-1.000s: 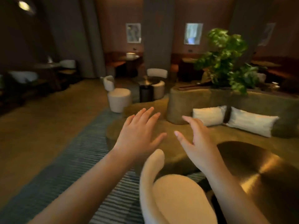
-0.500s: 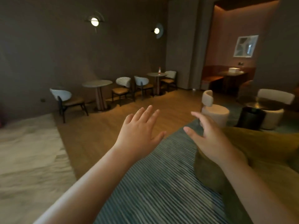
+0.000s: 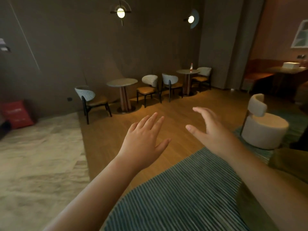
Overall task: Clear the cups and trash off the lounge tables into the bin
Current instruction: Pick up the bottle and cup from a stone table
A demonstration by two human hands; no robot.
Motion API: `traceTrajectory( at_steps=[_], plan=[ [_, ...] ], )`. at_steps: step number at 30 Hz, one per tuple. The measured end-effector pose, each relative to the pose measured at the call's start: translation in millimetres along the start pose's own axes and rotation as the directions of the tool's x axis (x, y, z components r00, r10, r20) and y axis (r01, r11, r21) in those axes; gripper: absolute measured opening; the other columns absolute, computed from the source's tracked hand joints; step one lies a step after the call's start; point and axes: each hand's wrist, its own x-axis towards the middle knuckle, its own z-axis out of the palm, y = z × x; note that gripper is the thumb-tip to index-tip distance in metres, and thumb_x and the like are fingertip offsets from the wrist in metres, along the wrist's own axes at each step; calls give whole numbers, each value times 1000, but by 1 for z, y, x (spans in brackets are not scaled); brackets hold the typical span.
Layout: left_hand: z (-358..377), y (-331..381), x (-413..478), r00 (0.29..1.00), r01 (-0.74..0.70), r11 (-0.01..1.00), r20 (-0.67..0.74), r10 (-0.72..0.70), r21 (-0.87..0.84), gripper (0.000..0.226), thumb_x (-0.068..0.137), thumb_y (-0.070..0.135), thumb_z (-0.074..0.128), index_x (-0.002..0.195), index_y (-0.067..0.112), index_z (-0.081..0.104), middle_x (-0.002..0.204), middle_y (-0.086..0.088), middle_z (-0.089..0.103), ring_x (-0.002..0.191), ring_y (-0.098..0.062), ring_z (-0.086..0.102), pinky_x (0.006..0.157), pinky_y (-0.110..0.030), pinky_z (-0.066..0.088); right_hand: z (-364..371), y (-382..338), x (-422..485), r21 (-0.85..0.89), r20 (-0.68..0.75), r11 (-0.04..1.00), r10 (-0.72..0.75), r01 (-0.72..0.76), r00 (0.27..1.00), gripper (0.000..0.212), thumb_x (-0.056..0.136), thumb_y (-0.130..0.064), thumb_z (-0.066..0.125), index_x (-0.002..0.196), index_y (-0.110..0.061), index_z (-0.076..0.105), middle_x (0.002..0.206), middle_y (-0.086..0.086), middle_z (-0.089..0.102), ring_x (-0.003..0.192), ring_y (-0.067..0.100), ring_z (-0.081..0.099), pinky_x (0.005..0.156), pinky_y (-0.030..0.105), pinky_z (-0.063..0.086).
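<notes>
While both arms are reaching forward over the striped rug [image 3: 175,197], the left hand [image 3: 143,140] and right hand [image 3: 211,130] are hovering empty, fingers spread. A small red-topped bottle [image 3: 191,66] is standing on the far round bench [image 3: 187,72], well apart from both hands.
</notes>
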Motion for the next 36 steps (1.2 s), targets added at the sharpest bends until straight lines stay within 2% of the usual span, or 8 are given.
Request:
traceTrajectory(
  at_steps=[4, 9, 12, 15, 19, 26, 31, 36],
  plan=[
    [36, -46, 43, 996, 86, 993, 9, -85, -79, 72, 85, 68, 22, 146, 35, 5, 155, 9, 13, 140, -11, 15, 108, -30, 13, 48, 20, 68, -27, 30, 999, -24, 25, 999, 65, 87, -55, 48, 144, -31, 25, 151, -12, 23, 137, 7, 20, 103, 26, 19],
    [95, -103, 113, 990, 139, 990, -9, -138, 29, 74, 85, 65, 26, 147, 29, 9, 156, 2, 14, 142, -16, 13, 110, -35, 14, 108, 50, 161, -140, -32, 987, -84, 79, 996, 64, 89, -49, 49, 144, -23, 29, 152, -4, 26, 138, 12, 18, 107, 28, 16],
    [135, -133, 170, 987, 158, 987, -15, -158, -12, 73, 86, 64, 26, 147, 29, 9, 156, 3, 13, 142, -15, 13, 111, -37, 19, 143, 76, 218, -116, -4, 992, -44, 44, 999, 63, 90, -47, 50, 144, -27, 26, 152, -8, 23, 139, 9, 16, 106, 27, 17],
    [178, -172, 237, 981, 184, 980, -44, -188, -74, 70, 86, 63, 31, 146, 29, 18, 152, 4, 25, 137, -13, 27, 106, -34, 29, 170, 110, 281, -99, 26, 995, -6, 8, 1000, 59, 91, -46, 49, 144, -30, 26, 151, -11, 24, 137, 7, 18, 104, 24, 18],
    [241, -213, 336, 969, 241, 954, -7, -246, -181, 68, 88, 60, 33, 146, 27, 23, 150, 2, 31, 135, -14, 30, 106, -36, 34, 187, 158, 365, -85, -6, 988, 126, -126, 992, 54, 93, -45, 47, 143, -32, 29, 147, -14, 28, 135, 5, 23, 100, 22, 21],
    [350, -225, 503, 994, 108, 956, 37, -102, -272, 71, 88, 64, 26, 148, 29, 13, 155, 2, 17, 141, -16, 16, 109, -33, 19, 196, 256, 485, -62, -138, 960, 262, -272, 955, 61, 91, -51, 44, 145, -38, 20, 149, -19, 20, 137, 3, 18, 103, 22, 19],
    [439, -240, 615, 993, 28, 961, 117, 5, -274, 73, 84, 69, 18, 146, 36, -3, 156, 7, -4, 142, -13, -3, 107, -33, 9, 219, 353, 573, -29, -204, 921, 375, -389, 904, 69, 88, -56, 45, 147, -40, 14, 154, -21, 11, 140, 5, 11, 106, 26, 15],
    [509, -258, 738, 980, 31, 962, 197, 24, -270, 72, 85, 66, 24, 145, 38, -4, 156, 9, -5, 142, -10, -3, 111, -33, 10, 243, 448, 686, -20, -163, 888, 450, -459, 878, 71, 88, -56, 47, 147, -38, 12, 154, -19, 10, 141, 7, 11, 109, 31, 19]
  ],
)
